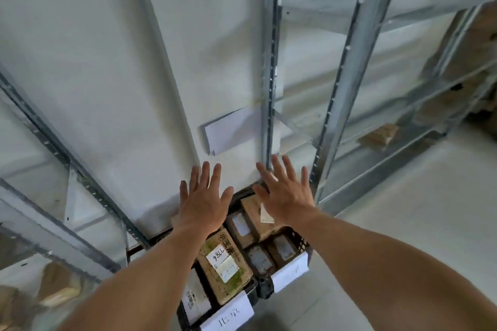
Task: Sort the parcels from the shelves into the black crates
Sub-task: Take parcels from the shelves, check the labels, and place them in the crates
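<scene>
My left hand (203, 197) and my right hand (285, 191) are both stretched out in front of me, fingers straight and spread, holding nothing. Below them two black crates stand side by side on the floor. The left crate (248, 287) holds a brown parcel with a white label (224, 267) and a white parcel (195, 299). The right crate (300, 240) holds several brown cardboard parcels (254, 213). White paper labels (228, 316) hang on the crates' front rims.
Grey metal shelf uprights (271, 62) rise on both sides of a white wall column (166, 75) with a paper sheet (231, 130) stuck on it. Brown parcels lie on shelves at the right (379, 133) and lower left (57, 287). Pale floor at right.
</scene>
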